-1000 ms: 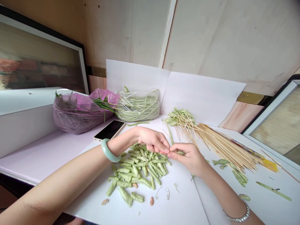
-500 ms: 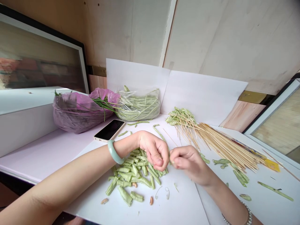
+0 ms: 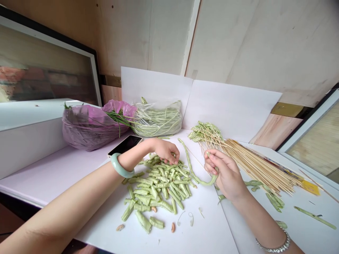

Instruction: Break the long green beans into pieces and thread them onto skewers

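Observation:
My right hand is closed on a long green bean, which curves out from its fingers down to the white surface and away toward the back. My left hand, with a pale green bangle at the wrist, hovers over the far side of a pile of short bean pieces. Its fingers are loosely bent and a little apart, with nothing visible in them. A few loose seeds and thin bean strings lie in front of the pile.
Behind the pile are a phone, a purple bag of greens and a clear bag of long beans. To the right lie bamboo skewers, skewered beans and bean scraps. White boards stand along the wall.
My hands have parted. The left has moved left and slightly back over the bean pieces, its fingers loosening. The right has turned and lifted slightly, and the long bean now shows in it.

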The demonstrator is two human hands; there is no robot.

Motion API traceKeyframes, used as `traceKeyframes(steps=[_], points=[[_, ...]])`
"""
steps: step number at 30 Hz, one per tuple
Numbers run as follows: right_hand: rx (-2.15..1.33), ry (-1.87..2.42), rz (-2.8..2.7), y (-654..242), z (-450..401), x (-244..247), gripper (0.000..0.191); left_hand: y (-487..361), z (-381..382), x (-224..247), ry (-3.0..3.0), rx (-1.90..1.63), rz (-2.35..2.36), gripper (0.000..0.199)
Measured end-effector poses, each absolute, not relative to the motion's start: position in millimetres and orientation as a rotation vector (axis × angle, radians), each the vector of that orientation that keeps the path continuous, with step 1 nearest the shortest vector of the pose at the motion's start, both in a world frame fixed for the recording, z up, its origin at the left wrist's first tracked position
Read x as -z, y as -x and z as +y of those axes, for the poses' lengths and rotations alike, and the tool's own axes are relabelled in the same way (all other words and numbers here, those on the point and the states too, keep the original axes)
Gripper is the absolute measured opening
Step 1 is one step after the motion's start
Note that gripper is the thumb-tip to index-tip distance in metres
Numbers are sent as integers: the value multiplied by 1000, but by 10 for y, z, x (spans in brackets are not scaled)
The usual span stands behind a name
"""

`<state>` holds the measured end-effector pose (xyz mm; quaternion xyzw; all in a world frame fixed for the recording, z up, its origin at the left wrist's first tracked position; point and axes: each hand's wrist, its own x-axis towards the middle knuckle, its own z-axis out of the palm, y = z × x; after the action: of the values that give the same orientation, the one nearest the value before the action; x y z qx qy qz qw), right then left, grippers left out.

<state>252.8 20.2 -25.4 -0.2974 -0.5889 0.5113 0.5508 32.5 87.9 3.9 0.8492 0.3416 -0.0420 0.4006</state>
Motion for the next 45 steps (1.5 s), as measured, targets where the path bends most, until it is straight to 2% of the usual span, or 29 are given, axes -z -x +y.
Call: traceKeyframes(steps=[1,6,9,14,18,22,26,29,31,33,36,39,42,45], points=[[-1211,702,-1373,-2519,200,259,7,-308,899,-30,-2140,123,888,25],[-1230,723,-1461,-2515,220,337,28,-264,920,-37,-2149,112,866,35],[-1123,755,-1633,-2524,243,398,34,-252,915,-48,-2167,79,862,41],[-1005,822,-1768,-2459,216,439,42,-286,866,-71,-2180,-139,804,49],[-880,765,-1772,-2401,191,476,33,-410,761,-77,-2135,-257,682,56],[-756,775,-1801,-2399,193,505,24,-581,632,-67,-2243,-198,537,51],[-654,867,-1774,-2412,184,476,22,-655,556,-116,-2421,-301,611,50],[-568,1002,-1917,-2416,154,421,10,-634,545,-180,-2462,-307,671,49],[-514,1026,-2077,-2419,120,371,19,-614,549,-208,-2446,-236,649,49],[-558,958,-2222,-2428,79,313,27,-605,550,-219,-2359,-94,553,47],[-803,820,-2338,-2468,33,226,34,-597,517,-243,-2152,116,379,49],[-1002,745,-2296,-2544,46,174,35,-565,442,-321,-1977,244,268,53],[-1007,805,-2202,-2612,112,185,28,-521,381,-399,-1895,74,312,52],[-985,917,-2110,-2621,175,246,32,-497,409,-382,-1893,-117,396,49]])
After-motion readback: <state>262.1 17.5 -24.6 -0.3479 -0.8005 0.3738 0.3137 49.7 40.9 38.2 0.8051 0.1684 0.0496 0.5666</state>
